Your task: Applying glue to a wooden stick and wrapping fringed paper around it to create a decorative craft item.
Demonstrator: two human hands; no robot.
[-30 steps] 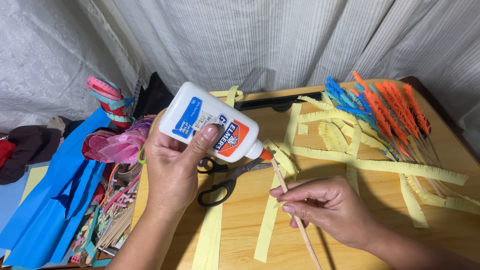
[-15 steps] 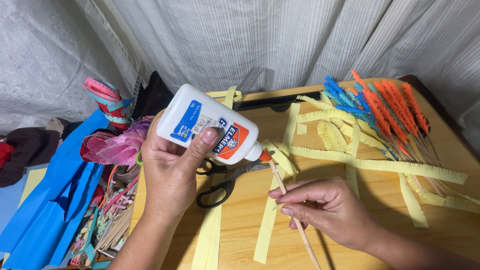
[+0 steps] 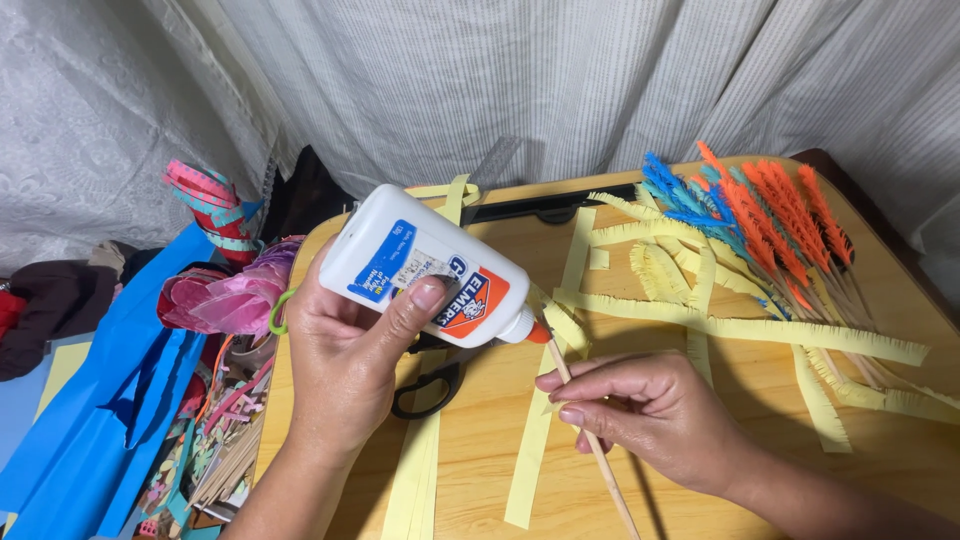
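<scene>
My left hand [image 3: 350, 360] grips a white glue bottle [image 3: 420, 265] with a blue and orange label, tilted so its orange nozzle [image 3: 538, 333] points down to the right. The nozzle touches the top end of a thin wooden stick [image 3: 600, 460]. My right hand [image 3: 640, 415] pinches that stick, together with a scrap of pale yellow paper at the fingertips. Both hands hover over a wooden table [image 3: 760, 400].
Fringed yellow paper strips [image 3: 740, 325] lie across the table. Finished blue and orange fringed sticks [image 3: 760, 215] sit at the back right. Black-handled scissors [image 3: 430, 385] lie under the bottle. Blue paper [image 3: 110, 400] and pink scraps [image 3: 215, 300] pile at the left. A white curtain [image 3: 500, 80] hangs behind.
The bottle has tipped slightly and its nozzle stays on the stick's tip; both hands have barely shifted.
</scene>
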